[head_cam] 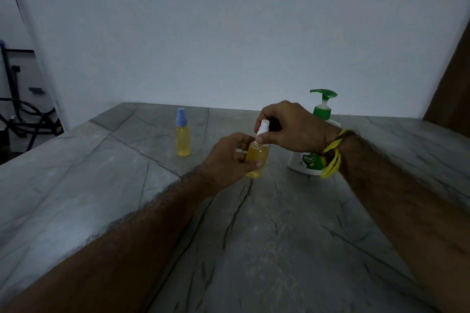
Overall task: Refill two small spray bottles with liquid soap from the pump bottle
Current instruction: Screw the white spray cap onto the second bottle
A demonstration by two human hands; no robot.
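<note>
Two small spray bottles are in view on the grey stone counter (279,236). One, with a blue cap (183,132), stands upright and alone to the left, full of yellow soap, which suggests it is already done. The other, the white-capped spray bottle (257,157), is held just above or on the counter between both hands. The left hand (230,157) wraps its fingers and thumb round the amber body to keep it steady, while the right hand (287,126) pinches the white spray top at the neck, probably to screw it on or off. Behind the right wrist, with its yellow thread band (332,157), stands the green-topped pump bottle (321,109), near enough for easy reach.
</note>
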